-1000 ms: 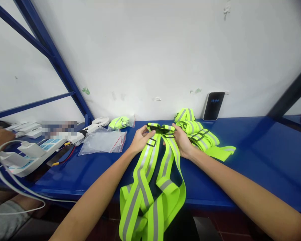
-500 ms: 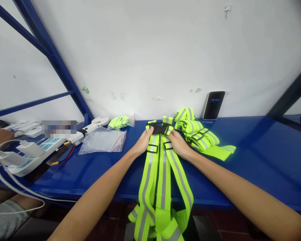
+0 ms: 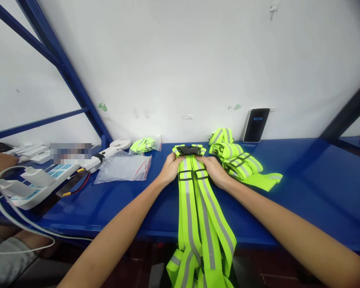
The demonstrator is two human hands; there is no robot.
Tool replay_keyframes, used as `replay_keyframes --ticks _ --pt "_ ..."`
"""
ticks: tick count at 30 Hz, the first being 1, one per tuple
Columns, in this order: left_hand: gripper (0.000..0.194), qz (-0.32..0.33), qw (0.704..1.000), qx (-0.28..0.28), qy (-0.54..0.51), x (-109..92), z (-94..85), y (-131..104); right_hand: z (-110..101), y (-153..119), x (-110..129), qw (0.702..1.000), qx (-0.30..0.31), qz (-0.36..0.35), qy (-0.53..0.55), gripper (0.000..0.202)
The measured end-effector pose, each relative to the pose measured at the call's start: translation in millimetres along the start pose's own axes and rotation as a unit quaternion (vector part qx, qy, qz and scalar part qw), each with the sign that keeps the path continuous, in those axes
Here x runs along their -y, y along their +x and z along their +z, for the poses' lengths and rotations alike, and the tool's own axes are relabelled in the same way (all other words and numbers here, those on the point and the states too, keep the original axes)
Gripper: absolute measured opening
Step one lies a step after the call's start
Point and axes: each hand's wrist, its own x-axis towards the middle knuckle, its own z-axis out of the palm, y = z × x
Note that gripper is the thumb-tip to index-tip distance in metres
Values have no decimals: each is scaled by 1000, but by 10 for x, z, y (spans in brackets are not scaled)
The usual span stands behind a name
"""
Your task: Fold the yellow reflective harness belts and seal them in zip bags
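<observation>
Neon yellow-green straps (image 3: pixel 206 216) with grey reflective stripes run from the blue table down over its front edge. At their upper end is a black buckle (image 3: pixel 189 150), with two black sliders just below. My left hand (image 3: pixel 170 168) grips the straps beneath the buckle from the left, thumb on top. From the right, my right hand (image 3: pixel 213 170) pinches the straps at the same height. The fingertips under the webbing are hidden. Right of my right hand lie folded straps (image 3: pixel 243 164) of the same kind.
Flat plastic bags (image 3: pixel 123 167), a bagged strap bundle (image 3: pixel 143 145) and a small white fan (image 3: pixel 120 144) lie at left. Beyond are a power strip (image 3: pixel 45 188) with cables and another person's hand (image 3: pixel 1 165). A phone (image 3: pixel 257 125) leans on the wall.
The black buckle now lies across the top of the straps, above both thumbs, rather than between my hands. The hanging straps have swung right, and their upper parts are closer together.
</observation>
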Motion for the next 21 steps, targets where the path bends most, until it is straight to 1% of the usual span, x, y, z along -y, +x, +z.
replay_keyframes --ticks 2,3,5,7,9,12,17,19,21 --pt "36 -13 1000 0 -10 1 3 -6 8 -5 10 999 -19 -44 8 28" --pt "36 -18 1000 2 -15 7 4 -8 15 -8 18 997 -25 -67 15 30" --pt "35 -24 999 11 -26 34 3 -7 29 -14 36 994 -23 -101 32 35" --pt "34 -32 999 23 -37 74 -4 0 41 -20 53 992 -9 -114 52 34" --pt "33 -45 997 33 -49 114 -13 7 49 -25 65 992 -3 -105 76 34" --pt "36 -66 995 39 -65 136 -22 9 55 -30 73 993 -19 -79 90 40" --pt "38 -79 996 26 -44 75 -7 -7 46 -27 76 995 -38 -51 81 44" --pt "37 -83 996 18 -29 54 1 -14 42 -27 79 995 -32 -39 88 46" --pt "37 -87 996 10 -20 47 6 -21 44 -30 85 994 -12 -30 107 46"
